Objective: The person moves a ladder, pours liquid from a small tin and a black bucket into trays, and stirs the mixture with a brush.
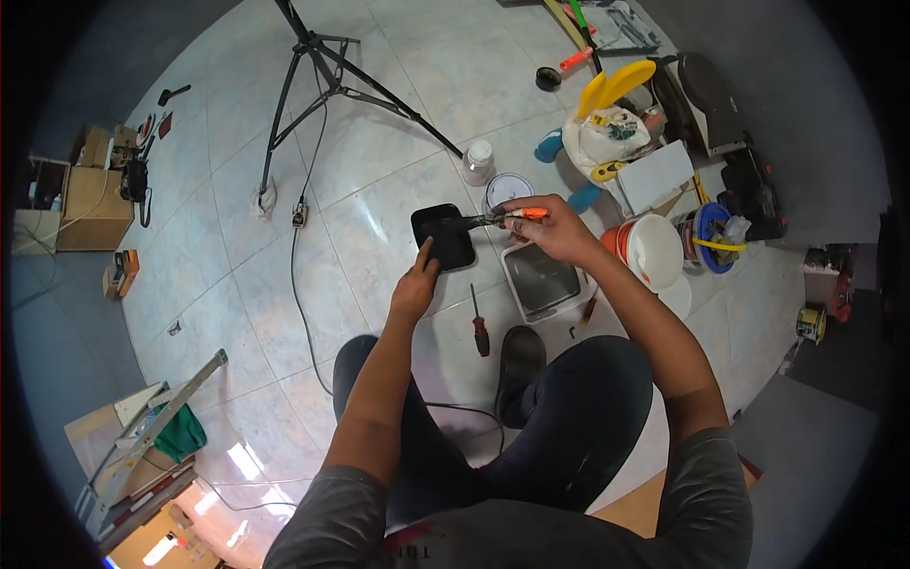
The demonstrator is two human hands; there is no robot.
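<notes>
My left hand [415, 284] grips the near-left edge of a black, rounded-square tray [445, 251], with a finger lying over its surface. In my right hand [555, 232] is a paintbrush [534, 213] with an orange handle, its dark end pointing left and reaching over the tray. Whether the bristles touch the tray I cannot tell. Just below my right hand, a pale-rimmed paint tray [508, 275] on the floor has a dark grey inside. A round white-topped can [510, 186] stands beyond the brush, partly behind my right hand.
A lidded jar [479, 161] stands near the black tripod [346, 85]. A screwdriver [481, 334] lies near my shoe [521, 365]. White buckets [656, 251] and a blue-rimmed bucket [718, 228] crowd the right. A cable [296, 275] runs along the floor at left.
</notes>
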